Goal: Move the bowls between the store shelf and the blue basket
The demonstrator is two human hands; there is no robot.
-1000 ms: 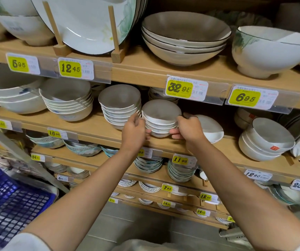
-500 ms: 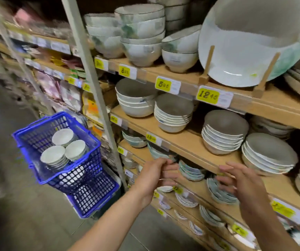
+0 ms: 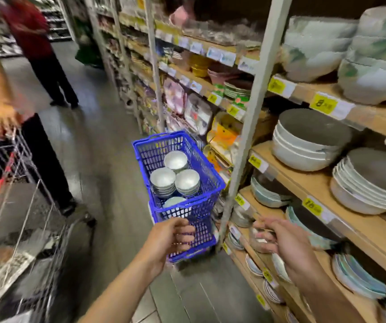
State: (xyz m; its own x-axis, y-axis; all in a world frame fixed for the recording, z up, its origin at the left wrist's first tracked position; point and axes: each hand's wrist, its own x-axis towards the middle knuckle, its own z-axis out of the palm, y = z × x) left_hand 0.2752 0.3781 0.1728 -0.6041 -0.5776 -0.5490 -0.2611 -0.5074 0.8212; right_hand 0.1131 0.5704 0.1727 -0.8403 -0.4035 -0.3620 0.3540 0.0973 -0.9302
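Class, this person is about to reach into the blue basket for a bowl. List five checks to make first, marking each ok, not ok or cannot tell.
1. The left hand holds nothing: ok.
2. The right hand holds nothing: ok.
3. The bowls in the blue basket are in view: ok.
4. The blue basket sits steady on the lower basket: cannot tell.
5. The cart stands apart from the reach: ok.
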